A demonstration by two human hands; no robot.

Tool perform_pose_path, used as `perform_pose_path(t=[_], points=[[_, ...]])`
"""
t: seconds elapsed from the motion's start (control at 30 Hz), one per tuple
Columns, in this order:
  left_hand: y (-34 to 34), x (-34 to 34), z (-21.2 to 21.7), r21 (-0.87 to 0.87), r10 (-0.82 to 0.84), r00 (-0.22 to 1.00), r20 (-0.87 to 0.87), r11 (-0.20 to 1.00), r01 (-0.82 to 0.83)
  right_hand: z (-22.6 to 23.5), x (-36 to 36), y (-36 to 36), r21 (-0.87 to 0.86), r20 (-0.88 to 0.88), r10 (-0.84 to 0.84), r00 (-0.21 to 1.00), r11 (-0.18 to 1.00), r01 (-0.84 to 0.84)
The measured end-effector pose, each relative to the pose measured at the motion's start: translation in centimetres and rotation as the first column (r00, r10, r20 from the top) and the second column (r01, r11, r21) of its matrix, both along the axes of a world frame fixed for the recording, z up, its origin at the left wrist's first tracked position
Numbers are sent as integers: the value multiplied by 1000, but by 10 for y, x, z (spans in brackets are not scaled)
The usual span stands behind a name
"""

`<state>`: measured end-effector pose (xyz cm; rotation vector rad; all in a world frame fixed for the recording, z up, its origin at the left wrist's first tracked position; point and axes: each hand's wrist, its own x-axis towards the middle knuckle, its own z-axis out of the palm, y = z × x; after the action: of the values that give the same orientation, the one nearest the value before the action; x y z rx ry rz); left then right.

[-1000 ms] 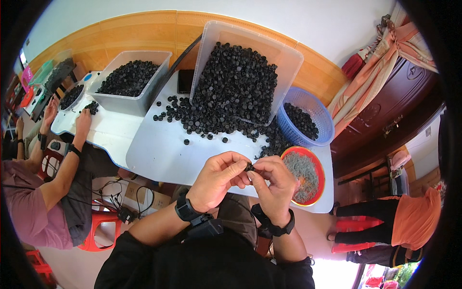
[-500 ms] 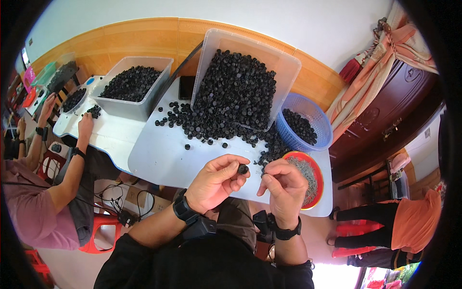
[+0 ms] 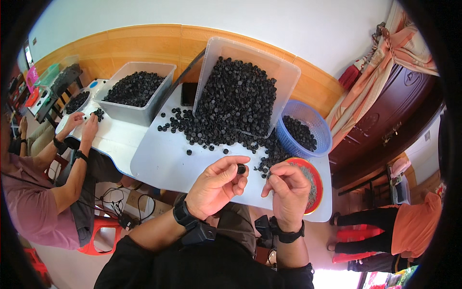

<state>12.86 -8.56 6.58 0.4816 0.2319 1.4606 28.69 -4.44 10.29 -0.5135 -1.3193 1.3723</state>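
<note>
Above the near edge of the table, my left hand (image 3: 214,187) pinches a small round black cap (image 3: 241,168) between thumb and fingers. Just to its right, my right hand (image 3: 289,192) is closed with thumb and forefinger pressed together; whatever it may hold is too small to make out. A large heap of the same black caps (image 3: 236,96) spills out of a tipped clear plastic bin (image 3: 284,67) onto the white table (image 3: 163,161). Partly behind my right hand stands a red bowl (image 3: 318,185) of fine greyish pieces.
A blue plastic basket (image 3: 317,130) holding black parts stands at the right of the table. To the left, a co-worker (image 3: 41,207) handles black caps beside a grey bin (image 3: 137,108). A dark phone-like slab (image 3: 188,94) lies behind the heap. Another person (image 3: 414,224) is at far right.
My hands stay close together, the right having shifted slightly right and down. The cap in my left hand has turned a little. The co-worker's hands have come together over the neighbouring table.
</note>
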Motion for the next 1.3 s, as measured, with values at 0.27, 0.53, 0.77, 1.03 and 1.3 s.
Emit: perform_pose_path(t=[0.27,0.53,0.77,1.03,1.3], points=[[3,-5,3,26,-55,998,27,998,54,14,2,5,-59,-22,57,998,997,-58],[2,-4,15,8,-54,996,77,999,54,25,0,7,-92,-57,123,991,987,-128],[-1,-13,16,58,-41,985,169,998,32,29,-11,9,-53,-51,212,976,975,-214],[6,-31,-3,144,27,995,98,989,-40,21,-26,9,-88,-8,231,973,969,-230],[13,-42,-5,85,99,994,54,991,-103,10,-35,19,-109,41,226,973,969,-220]])
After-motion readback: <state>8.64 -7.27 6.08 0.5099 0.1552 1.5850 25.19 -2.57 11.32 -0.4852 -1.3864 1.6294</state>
